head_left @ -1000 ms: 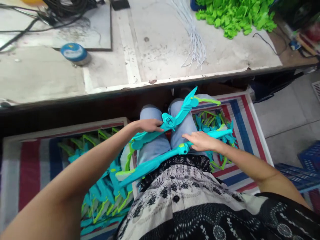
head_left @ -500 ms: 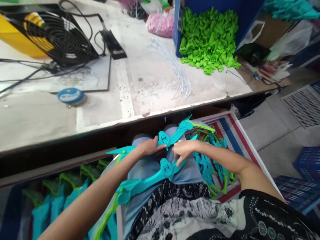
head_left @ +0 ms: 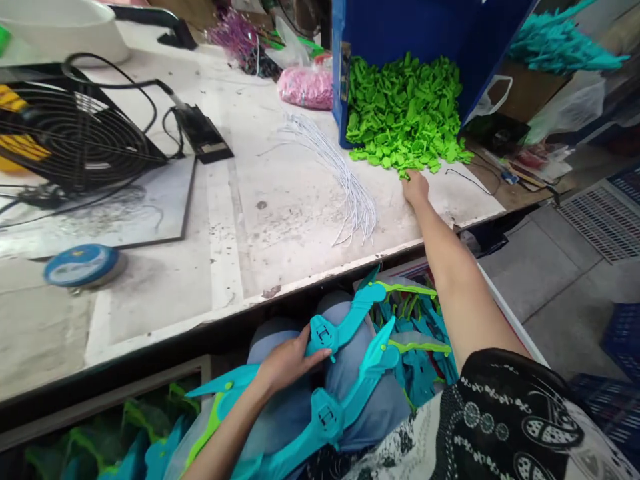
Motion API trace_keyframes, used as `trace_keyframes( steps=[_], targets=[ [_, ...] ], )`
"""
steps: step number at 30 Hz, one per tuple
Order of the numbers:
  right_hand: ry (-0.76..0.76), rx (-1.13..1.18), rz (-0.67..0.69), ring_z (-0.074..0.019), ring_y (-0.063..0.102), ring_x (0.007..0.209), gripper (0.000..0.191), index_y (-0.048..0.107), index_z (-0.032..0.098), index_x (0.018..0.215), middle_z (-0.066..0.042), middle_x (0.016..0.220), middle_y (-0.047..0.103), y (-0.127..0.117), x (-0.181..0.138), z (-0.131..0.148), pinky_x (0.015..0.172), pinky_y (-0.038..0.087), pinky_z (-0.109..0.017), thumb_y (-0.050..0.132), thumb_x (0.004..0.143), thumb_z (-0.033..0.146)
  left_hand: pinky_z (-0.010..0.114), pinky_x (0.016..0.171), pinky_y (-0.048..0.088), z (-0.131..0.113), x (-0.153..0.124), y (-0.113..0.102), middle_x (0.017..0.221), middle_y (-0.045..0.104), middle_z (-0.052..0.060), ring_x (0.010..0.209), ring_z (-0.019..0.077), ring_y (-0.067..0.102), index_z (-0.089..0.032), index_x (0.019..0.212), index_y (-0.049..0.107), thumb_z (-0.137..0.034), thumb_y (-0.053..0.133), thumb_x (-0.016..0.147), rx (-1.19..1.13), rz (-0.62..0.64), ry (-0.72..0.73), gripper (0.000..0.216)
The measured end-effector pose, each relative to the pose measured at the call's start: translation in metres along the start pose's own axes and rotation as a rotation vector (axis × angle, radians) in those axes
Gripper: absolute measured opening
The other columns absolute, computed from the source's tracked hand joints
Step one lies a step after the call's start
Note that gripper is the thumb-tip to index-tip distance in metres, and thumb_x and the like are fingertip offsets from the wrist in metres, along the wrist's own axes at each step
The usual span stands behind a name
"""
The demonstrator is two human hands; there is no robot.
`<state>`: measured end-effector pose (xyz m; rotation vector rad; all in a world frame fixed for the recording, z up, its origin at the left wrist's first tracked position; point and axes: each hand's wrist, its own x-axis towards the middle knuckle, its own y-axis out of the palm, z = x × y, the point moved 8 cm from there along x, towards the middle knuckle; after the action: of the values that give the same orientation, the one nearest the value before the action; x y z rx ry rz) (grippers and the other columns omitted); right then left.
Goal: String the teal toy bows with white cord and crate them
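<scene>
Bows lie across the lap (head_left: 350,371), two of them: a far bow (head_left: 323,335) and a near bow (head_left: 327,415). Left hand (head_left: 285,363) has its thumb and fingers curled a little way around the far bow, just beside its middle. Right hand (head_left: 417,187) reaches to the front edge of the green bits (head_left: 407,113), which spill out of a blue bin (head_left: 341,73). Its fingers bend at the pile, touching one green bit (I cannot tell if they grip it).

How much is done? Both bows have green arms at the ends I can see, so that part looks finished. Their flat middles show dark slots with no green bit on them, so I think the middles are left to do. More bows sit low at both sides, but I cannot tell how finished their middles are.
</scene>
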<state>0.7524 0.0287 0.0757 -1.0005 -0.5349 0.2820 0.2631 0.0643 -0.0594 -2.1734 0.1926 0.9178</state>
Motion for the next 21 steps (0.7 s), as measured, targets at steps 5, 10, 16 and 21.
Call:
trace_keyframes(
  steps=[5, 10, 16, 21],
  targets=[
    [-0.263, -0.015, 0.12, -0.0229, 0.058, 0.111, 0.031, 0.061, 0.017, 0.114, -0.011, 0.119, 0.064, 0.008, -0.059, 0.023, 0.102, 0.043, -0.042, 0.045, 0.087, 0.012, 0.039, 0.077, 0.047, -0.003, -0.002, 0.004, 0.103, 0.071, 0.019, 0.099, 0.0373, 0.067, -0.01, 0.135, 0.043, -0.065, 0.035, 0.085, -0.046, 0.012, -0.01, 0.075],
    [-0.339, 0.03, 0.226, -0.0205, 0.058, 0.115, 0.031, 0.055, 0.018, 0.118, -0.01, 0.124, 0.062, -0.002, -0.094, 0.034, 0.101, 0.045, -0.039, 0.044, 0.089, 0.013, 0.039, 0.086, 0.049, -0.014, 0.002, 0.002, 0.118, 0.068, 0.016, 0.107, 0.0345, 0.065, -0.012, 0.138, 0.037, -0.065, 0.048, 0.078, -0.278, 0.007, 0.053, 0.08],
    [-0.401, 0.185, 0.062, -0.0197, 0.057, 0.112, 0.034, 0.054, 0.018, 0.124, -0.011, 0.118, 0.06, -0.044, -0.115, 0.071, 0.098, 0.046, -0.041, 0.032, 0.099, 0.028, 0.037, 0.1, 0.046, -0.024, 0.007, -0.001, 0.133, 0.06, 0.015, 0.122, 0.0295, 0.057, -0.014, 0.122, 0.048, -0.058, 0.066, 0.067, -0.687, 0.015, 0.206, 0.073],
    [-0.416, 0.427, 0.589, -0.0156, 0.063, 0.091, 0.031, 0.061, 0.021, 0.119, -0.005, 0.102, 0.061, -0.031, -0.274, 0.127, 0.082, 0.053, -0.031, 0.048, 0.093, 0.033, 0.031, 0.09, 0.05, -0.018, 0.007, 0.002, 0.121, 0.065, 0.009, 0.112, 0.0227, 0.061, -0.018, 0.124, 0.049, -0.045, 0.07, 0.066, -0.97, 0.057, 0.175, 0.067]
  ],
)
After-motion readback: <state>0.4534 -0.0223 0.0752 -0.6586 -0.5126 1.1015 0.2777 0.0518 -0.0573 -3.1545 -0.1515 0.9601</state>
